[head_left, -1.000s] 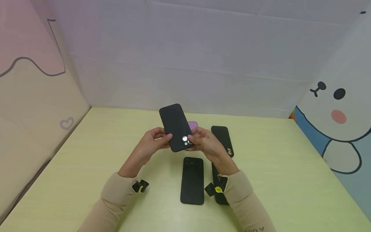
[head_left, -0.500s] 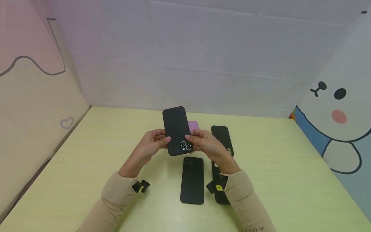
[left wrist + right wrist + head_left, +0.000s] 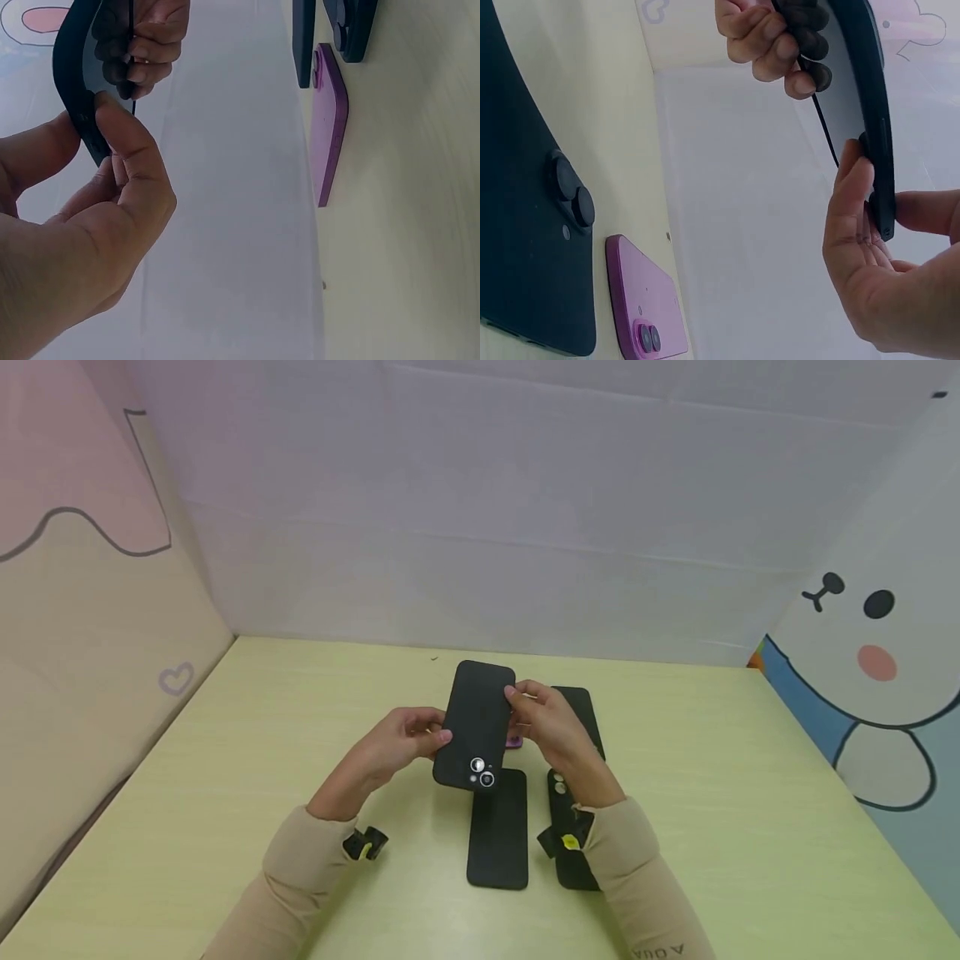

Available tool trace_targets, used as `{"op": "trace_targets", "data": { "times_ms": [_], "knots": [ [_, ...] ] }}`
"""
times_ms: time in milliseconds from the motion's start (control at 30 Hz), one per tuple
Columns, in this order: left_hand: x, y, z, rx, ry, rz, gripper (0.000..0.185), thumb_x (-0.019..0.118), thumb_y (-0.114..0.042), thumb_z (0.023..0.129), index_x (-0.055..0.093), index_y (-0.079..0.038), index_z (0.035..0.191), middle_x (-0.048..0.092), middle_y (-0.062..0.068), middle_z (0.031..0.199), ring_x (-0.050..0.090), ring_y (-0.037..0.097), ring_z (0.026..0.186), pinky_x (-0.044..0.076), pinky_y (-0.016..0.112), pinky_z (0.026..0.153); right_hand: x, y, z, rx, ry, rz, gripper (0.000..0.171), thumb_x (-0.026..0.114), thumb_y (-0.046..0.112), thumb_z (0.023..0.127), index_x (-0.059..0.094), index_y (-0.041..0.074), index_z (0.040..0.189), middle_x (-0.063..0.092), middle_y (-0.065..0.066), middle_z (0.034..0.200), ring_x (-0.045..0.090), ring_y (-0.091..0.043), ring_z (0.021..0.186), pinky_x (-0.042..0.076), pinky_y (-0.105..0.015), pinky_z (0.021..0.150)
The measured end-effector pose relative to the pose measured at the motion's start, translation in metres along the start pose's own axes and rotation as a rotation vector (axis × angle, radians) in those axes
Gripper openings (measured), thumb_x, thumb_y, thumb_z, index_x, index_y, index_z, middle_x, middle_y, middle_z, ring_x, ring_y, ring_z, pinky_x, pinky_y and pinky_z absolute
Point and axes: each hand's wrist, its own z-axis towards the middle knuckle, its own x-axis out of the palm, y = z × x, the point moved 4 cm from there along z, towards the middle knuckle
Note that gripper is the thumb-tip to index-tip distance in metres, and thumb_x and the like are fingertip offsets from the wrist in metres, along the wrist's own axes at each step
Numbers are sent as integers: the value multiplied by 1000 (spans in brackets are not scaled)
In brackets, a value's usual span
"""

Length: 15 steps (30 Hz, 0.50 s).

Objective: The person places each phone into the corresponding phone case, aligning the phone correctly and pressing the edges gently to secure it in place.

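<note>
nearest the viewer, at 6 o'clock on the yellow-green surface (image 3: 225, 793), a black phone case (image 3: 498, 835) lies flat, lengthwise. just beside it toward 3 o'clock a second black phone (image 3: 567, 827) lies flat, partly under the right sleeve (image 3: 637, 877), lenses up. above these, at the centre, the held black phone (image 3: 476, 725) is lifted off the surface, back toward the viewer, lens end lowest, top tilted toward 1 o'clock. left hand (image 3: 390, 752): grip closed on the phone's left edge, thumb on the back, fingers curled behind against the glass. right hand (image 3: 551, 727): grip closed on the right edge higher up, thumb on the edge, fingertips behind. in the left wrist view the phone (image 3: 79, 82) appears edge-on between both hands. beyond, toward 12 o'clock, a purple phone (image 3: 641, 300) lies flat, lenses up, mostly hidden behind the held phone in the head view. just beside it toward 2 o'clock a third black phone (image 3: 583, 706) lies flat, partly covered by the right hand.
</note>
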Motion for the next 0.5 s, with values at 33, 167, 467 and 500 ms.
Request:
{"op": "trace_targets", "data": {
  "times_ms": [33, 167, 467, 500],
  "knots": [
    [0, 0, 0, 2, 12, -11, 31, 55, -9, 91, 52, 7, 118, 57, 8, 88, 60, 14, 76, 50, 33, 80, -1, 0, 0, -7, -9, 7, 15, 47, 16, 96, 48, 2, 99, 56, 2, 69, 55, -13, 62, 48, -28, 66],
    [2, 0, 1, -12, 53, -65, 34, 53, -11, 92, 49, 5, 122, 58, 14, 100, 61, 16, 84, 51, 35, 83, -1, 1, 0, -30, -65, 24, 12, 45, 12, 96, 48, 0, 95, 55, 2, 67, 53, -13, 63, 46, -28, 65],
    [5, 0, 1, -28, 123, -72, 31, 52, -17, 94, 53, 7, 113, 61, 12, 98, 62, 17, 85, 52, 37, 83, -3, 2, 0, -61, -233, 146, 11, 45, 9, 96, 48, 1, 89, 54, 4, 64, 51, -10, 58, 46, -25, 63],
    [5, 1, 1, -22, 129, -67, 30, 52, -16, 94, 53, 8, 113, 62, 12, 97, 61, 17, 84, 52, 37, 82, -3, 2, -1, -64, -247, 167, 11, 45, 9, 96, 48, 1, 88, 54, 4, 65, 52, -10, 58, 46, -24, 63]
  ]
}}
